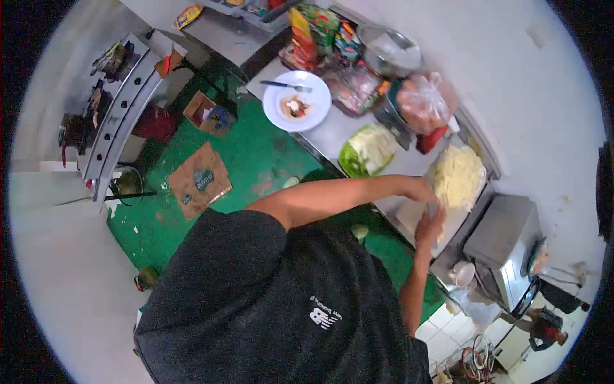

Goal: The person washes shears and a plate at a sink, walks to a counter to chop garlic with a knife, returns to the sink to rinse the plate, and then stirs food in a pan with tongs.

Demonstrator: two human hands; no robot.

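Note:
My left hand and my right hand are close together over a white cutting board. Both look closed, with fingers bent. A small greyish shape shows between them, too blurred to name. Right beside my left hand rises a heap of pale yellow shreds, probably shredded cabbage, at the wall side of the counter. Some pale bits lie by my right hand. Left of the board, a piece of cabbage rests on a bright green plate or leaf.
A white plate with a fork and food scraps sits at the counter edge. Behind are a metal bowl, a knotted plastic bag and packets. A metal appliance and cup stand right. Flattened cardboard lies on the green floor.

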